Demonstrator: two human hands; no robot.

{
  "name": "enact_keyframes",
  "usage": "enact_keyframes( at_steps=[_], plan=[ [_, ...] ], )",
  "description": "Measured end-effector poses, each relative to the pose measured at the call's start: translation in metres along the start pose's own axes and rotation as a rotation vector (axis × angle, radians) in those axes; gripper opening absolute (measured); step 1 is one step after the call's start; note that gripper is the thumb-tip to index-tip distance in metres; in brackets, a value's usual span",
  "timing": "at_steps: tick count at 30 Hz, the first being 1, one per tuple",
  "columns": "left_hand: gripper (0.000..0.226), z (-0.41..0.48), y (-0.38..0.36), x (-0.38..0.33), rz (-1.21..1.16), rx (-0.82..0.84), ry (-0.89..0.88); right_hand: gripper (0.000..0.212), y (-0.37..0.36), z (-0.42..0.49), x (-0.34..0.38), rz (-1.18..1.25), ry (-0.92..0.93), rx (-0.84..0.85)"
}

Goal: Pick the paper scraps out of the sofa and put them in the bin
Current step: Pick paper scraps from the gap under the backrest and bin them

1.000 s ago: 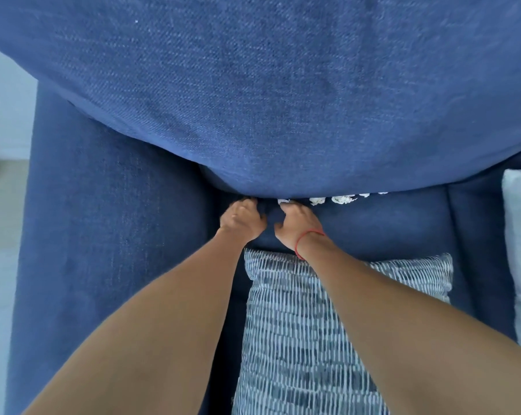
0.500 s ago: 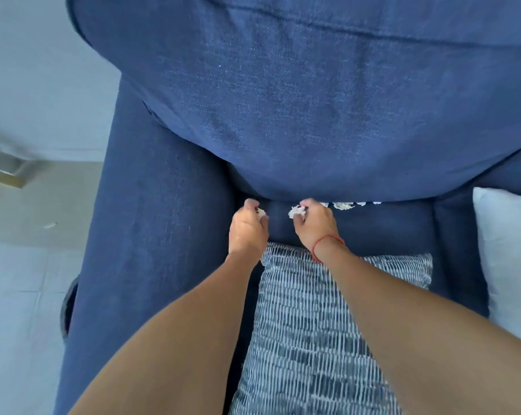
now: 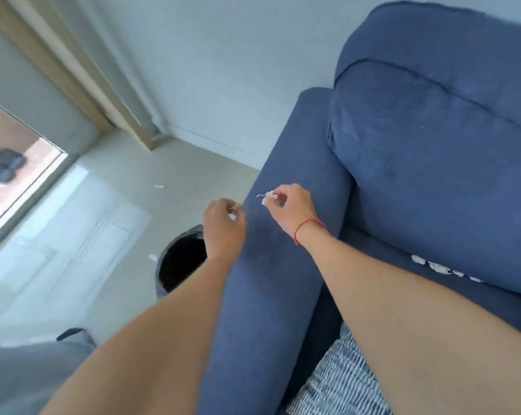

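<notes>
My left hand [image 3: 223, 226] is pinched shut on a small white paper scrap [image 3: 233, 216] just past the blue sofa's armrest [image 3: 271, 265], above the black round bin [image 3: 181, 259] on the floor. My right hand [image 3: 292, 209], with a red thread on the wrist, hovers over the armrest and pinches another white paper scrap [image 3: 266, 196]. Several white scraps [image 3: 439, 267] lie in the crease between the sofa seat and the back cushion [image 3: 439, 163] at the right.
Two loose scraps lie on the pale floor, one [image 3: 153, 257] beside the bin and one [image 3: 159, 186] farther off. A striped cushion [image 3: 343, 381] sits on the seat at the bottom right. A curtain [image 3: 82, 64] and a glass door [image 3: 16, 175] stand at the left.
Both hands have lifted out of the sofa crease, each with a scrap, and swung left over the armrest toward the bin. My view has turned left to the floor.
</notes>
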State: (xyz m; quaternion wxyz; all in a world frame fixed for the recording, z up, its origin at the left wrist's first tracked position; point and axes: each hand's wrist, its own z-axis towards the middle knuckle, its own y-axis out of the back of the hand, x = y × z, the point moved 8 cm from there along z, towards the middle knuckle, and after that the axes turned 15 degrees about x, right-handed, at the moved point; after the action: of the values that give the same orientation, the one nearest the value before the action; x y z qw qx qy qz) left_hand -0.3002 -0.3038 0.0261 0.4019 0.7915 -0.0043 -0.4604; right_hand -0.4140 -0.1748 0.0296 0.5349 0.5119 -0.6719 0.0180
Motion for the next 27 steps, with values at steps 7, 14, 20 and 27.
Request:
enact_keyframes(
  at_steps=[7,14,20,27],
  plan=[
    [0.020,-0.016,0.090,0.122,-0.042,-0.009,0.339,0.012,-0.121,0.017,0.078,-0.129,0.077,0.207],
    [0.036,-0.021,0.082,0.133,0.031,0.164,0.401,0.047,-0.150,0.009,0.073,-0.380,-0.046,0.497],
    [0.044,-0.007,0.046,0.076,0.068,0.249,0.298,0.046,-0.075,0.004,0.041,-0.271,-0.065,0.249],
    [0.035,-0.006,-0.045,-0.050,0.257,0.412,0.037,0.051,0.044,-0.028,-0.038,-0.209,-0.202,0.056]
  ],
)
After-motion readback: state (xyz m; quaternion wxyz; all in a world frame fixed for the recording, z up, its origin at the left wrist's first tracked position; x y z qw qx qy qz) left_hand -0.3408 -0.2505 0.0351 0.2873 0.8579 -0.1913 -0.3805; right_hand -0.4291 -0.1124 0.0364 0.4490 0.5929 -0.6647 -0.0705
